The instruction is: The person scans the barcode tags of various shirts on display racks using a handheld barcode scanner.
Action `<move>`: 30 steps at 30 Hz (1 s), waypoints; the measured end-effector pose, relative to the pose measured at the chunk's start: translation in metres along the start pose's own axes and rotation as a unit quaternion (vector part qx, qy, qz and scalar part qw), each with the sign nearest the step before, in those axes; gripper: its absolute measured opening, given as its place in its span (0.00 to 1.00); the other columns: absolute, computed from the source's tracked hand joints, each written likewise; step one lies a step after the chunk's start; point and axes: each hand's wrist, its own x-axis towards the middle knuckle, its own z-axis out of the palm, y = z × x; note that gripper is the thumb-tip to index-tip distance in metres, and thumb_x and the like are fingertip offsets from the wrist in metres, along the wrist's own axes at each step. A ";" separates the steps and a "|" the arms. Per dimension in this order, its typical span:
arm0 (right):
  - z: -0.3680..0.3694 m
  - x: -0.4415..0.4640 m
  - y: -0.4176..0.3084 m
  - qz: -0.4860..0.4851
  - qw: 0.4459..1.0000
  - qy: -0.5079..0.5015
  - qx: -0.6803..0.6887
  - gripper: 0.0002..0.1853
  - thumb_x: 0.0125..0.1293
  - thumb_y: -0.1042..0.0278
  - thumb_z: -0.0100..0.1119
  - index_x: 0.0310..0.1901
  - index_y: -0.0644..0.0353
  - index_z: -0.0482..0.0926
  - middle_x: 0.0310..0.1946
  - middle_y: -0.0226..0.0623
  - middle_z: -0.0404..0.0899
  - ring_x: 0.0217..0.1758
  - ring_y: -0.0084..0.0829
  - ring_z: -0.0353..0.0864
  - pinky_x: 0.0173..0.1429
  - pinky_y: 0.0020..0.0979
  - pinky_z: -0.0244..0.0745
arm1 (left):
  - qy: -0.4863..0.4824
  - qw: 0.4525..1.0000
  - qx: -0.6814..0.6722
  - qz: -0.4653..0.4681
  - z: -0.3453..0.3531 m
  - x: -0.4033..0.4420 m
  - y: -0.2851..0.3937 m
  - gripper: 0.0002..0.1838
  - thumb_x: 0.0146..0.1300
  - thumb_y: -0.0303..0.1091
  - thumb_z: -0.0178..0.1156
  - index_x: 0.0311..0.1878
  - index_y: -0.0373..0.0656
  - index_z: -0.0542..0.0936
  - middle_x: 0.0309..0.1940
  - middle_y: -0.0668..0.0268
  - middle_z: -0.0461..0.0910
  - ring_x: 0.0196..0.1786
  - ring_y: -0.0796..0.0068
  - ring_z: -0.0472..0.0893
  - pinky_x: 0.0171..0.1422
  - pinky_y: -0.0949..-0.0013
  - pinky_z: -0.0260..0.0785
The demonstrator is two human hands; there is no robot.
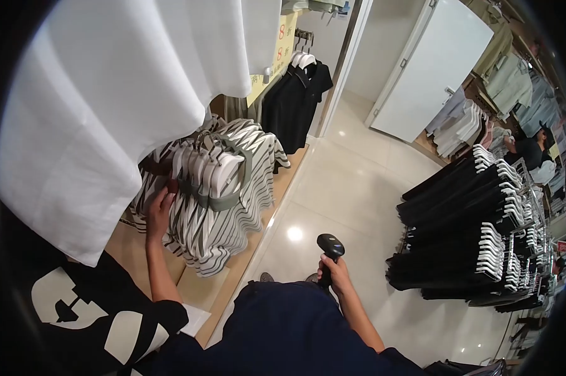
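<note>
A black handheld barcode scanner (pixel 330 245) stands upright in my right hand (pixel 337 274), whose fingers wrap its handle in front of my body. On the left, my left hand (pixel 159 213) reaches to a row of striped polo shirts (pixel 248 188) on white hangers (pixel 223 175). Its fingertips close at the collar edge of a shirt on the near side of the row. The shirts have grey-green collars and hang close together, low over a wooden ledge. Part of the row is hidden behind a large white garment (pixel 126 94) hanging in front.
Black polo shirts (pixel 295 103) hang farther along the wall, near a yellow sign (pixel 277 56). A rack of black garments (pixel 449 250) on white hangers stands to the right. Beyond are a white door (pixel 430 69) and a person (pixel 530 153). The wooden ledge (pixel 283 194) borders the tiled floor (pixel 352 188).
</note>
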 end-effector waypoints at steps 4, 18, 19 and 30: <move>0.002 0.000 -0.005 -0.006 1.000 -0.003 -0.006 0.13 0.70 0.59 0.65 0.41 0.57 0.72 0.27 0.31 0.76 0.25 0.26 0.78 0.30 0.31 0.78 | 0.142 0.989 0.012 0.032 -0.007 0.022 -0.008 0.18 0.72 0.33 0.62 0.61 0.36 0.79 0.52 0.53 0.77 0.55 0.52 0.79 0.62 0.55 0.71; -0.006 -0.020 0.022 -0.012 1.000 0.014 0.008 0.11 0.72 0.62 0.63 0.41 0.59 0.73 0.26 0.33 0.76 0.24 0.25 0.78 0.30 0.30 0.77 | -0.014 0.983 0.136 0.122 0.016 0.113 0.010 0.25 0.73 0.34 0.52 0.71 0.36 0.70 0.60 0.41 0.77 0.64 0.39 0.75 0.65 0.52 0.70; -0.005 -0.020 0.023 -0.010 1.000 0.016 0.004 0.11 0.72 0.62 0.63 0.42 0.59 0.73 0.26 0.33 0.77 0.24 0.25 0.78 0.30 0.30 0.77 | -0.062 0.987 0.128 0.078 0.010 0.114 0.026 0.24 0.73 0.34 0.52 0.70 0.38 0.70 0.60 0.42 0.77 0.64 0.37 0.75 0.63 0.52 0.70; -0.019 -0.014 0.024 0.029 0.999 -0.033 -0.015 0.14 0.69 0.60 0.68 0.38 0.59 0.74 0.25 0.29 0.75 0.24 0.23 0.77 0.29 0.29 0.76 | -0.089 0.969 -0.048 -0.227 0.049 -0.176 -0.227 0.33 0.66 0.34 0.65 0.72 0.34 0.68 0.68 0.53 0.74 0.66 0.64 0.75 0.67 0.65 0.68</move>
